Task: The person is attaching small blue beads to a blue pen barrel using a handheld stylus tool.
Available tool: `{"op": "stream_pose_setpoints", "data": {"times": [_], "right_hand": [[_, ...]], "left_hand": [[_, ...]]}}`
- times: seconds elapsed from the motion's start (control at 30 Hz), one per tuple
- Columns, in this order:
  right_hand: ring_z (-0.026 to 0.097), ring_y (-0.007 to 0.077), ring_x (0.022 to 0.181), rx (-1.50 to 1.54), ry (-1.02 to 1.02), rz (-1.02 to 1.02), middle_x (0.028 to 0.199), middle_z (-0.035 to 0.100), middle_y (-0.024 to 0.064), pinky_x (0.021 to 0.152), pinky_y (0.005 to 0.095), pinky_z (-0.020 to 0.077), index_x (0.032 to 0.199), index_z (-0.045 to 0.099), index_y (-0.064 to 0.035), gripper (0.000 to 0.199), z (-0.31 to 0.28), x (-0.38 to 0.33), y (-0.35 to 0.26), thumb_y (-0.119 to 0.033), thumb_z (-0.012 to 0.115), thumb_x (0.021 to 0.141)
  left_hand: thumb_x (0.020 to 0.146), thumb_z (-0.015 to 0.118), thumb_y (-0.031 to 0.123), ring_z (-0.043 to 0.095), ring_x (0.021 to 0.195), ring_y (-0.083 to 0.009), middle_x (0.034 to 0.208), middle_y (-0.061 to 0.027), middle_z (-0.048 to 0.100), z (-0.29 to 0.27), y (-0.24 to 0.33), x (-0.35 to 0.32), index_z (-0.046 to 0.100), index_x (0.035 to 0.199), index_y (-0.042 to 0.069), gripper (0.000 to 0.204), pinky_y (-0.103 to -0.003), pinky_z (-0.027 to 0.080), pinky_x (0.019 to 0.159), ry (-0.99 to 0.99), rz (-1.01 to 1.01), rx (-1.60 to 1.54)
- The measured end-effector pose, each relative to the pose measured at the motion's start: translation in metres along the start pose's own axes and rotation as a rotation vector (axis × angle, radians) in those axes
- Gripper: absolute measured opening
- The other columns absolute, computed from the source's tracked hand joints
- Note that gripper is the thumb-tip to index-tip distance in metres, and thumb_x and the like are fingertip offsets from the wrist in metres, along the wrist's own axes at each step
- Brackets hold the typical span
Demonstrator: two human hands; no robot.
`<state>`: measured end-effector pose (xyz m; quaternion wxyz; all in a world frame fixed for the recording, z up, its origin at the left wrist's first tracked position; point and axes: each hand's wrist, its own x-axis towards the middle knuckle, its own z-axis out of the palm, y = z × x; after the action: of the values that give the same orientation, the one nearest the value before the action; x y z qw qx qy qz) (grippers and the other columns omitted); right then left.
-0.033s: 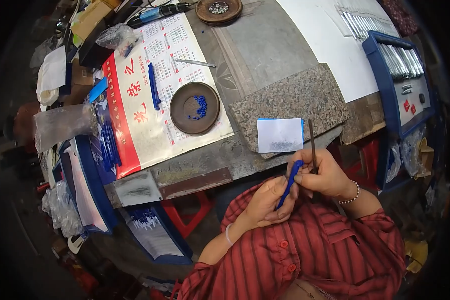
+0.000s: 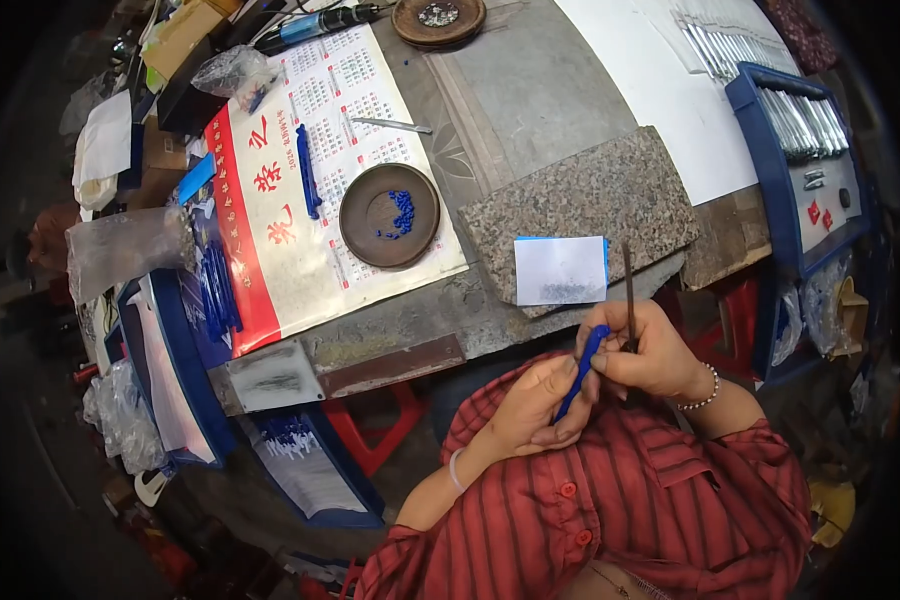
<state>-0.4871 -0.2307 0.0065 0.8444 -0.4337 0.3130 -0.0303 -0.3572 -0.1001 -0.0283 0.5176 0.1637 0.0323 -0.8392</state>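
My left hand (image 2: 542,410) is closed round the lower part of a slim blue stick with a knobbed upper end (image 2: 588,358). It tilts up to the right, close in front of my striped shirt. My right hand (image 2: 655,355) pinches near the top of the stick. A thin dark rod (image 2: 628,285) stands up from between the right fingers; its lower end is mostly hidden. Just beyond both hands, a white paper pad with grey smudges (image 2: 560,272) lies on a speckled stone slab (image 2: 580,205).
A round brown dish (image 2: 362,250) with small blue pieces sits on a calendar sheet (image 2: 320,290), beside tweezers (image 2: 390,126) and another blue stick (image 2: 307,170). Blue trays stand at right (image 2: 785,235) and lower left (image 2: 335,518). A second round dish (image 2: 425,38) is at the back.
The blue stick's upper end and the dark rod have shifted slightly right and down with my fingers. Both hands keep their hold.
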Motion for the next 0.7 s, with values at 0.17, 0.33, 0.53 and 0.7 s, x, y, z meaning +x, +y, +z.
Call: {"op": "stream_pose_setpoints", "data": {"times": [0.17, 0.33, 0.53, 0.7], "right_hand": [[0.048, 0.0012, 0.051, -0.082, -0.028, -0.244, 0.07, 0.055, -0.0019, 0.045, 0.016, 0.0365, 0.089, 0.056, 0.0003, 0.012, 0.003, -0.017, 0.014, 0.001, 0.056, 0.077], [0.053, 0.0051, 0.053, 0.155, 0.042, -0.152, 0.074, 0.058, 0.0019, 0.043, 0.0169, 0.0396, 0.091, 0.053, 0.0011, 0.014, 0.003, -0.009, 0.035, -0.003, 0.056, 0.079], [0.056, 0.0077, 0.055, 0.118, 0.009, -0.282, 0.075, 0.058, 0.0058, 0.044, 0.0179, 0.0415, 0.091, 0.052, 0.0016, 0.011, -0.005, -0.011, 0.051, -0.003, 0.053, 0.081], [0.054, 0.0068, 0.053, 0.141, 0.075, -0.241, 0.07, 0.057, 0.0041, 0.043, 0.0176, 0.0396, 0.094, 0.052, 0.0018, 0.011, 0.006, -0.014, 0.038, -0.004, 0.053, 0.085]], "left_hand": [[0.096, 0.037, 0.042, 0.031, 0.032, -0.0053, 0.051, -0.0044, 0.049, 0.015, -0.005, -0.008, 0.05, 0.089, 0.002, 0.043, -0.018, 0.023, 0.032, 0.041, -0.026, 0.211], [0.098, 0.033, 0.037, 0.034, 0.035, -0.0047, 0.051, -0.0022, 0.047, 0.017, -0.005, -0.008, 0.05, 0.089, 0.004, 0.037, -0.018, 0.026, 0.034, 0.174, -0.024, 0.341], [0.099, 0.031, 0.035, 0.035, 0.037, -0.0042, 0.052, -0.0008, 0.047, 0.022, -0.003, -0.005, 0.049, 0.088, 0.005, 0.037, -0.018, 0.028, 0.036, 0.216, -0.028, 0.515], [0.099, 0.031, 0.034, 0.036, 0.039, -0.0043, 0.054, -0.0006, 0.047, 0.021, -0.006, -0.006, 0.049, 0.087, 0.004, 0.038, -0.018, 0.029, 0.038, 0.222, -0.047, 0.478]]}}
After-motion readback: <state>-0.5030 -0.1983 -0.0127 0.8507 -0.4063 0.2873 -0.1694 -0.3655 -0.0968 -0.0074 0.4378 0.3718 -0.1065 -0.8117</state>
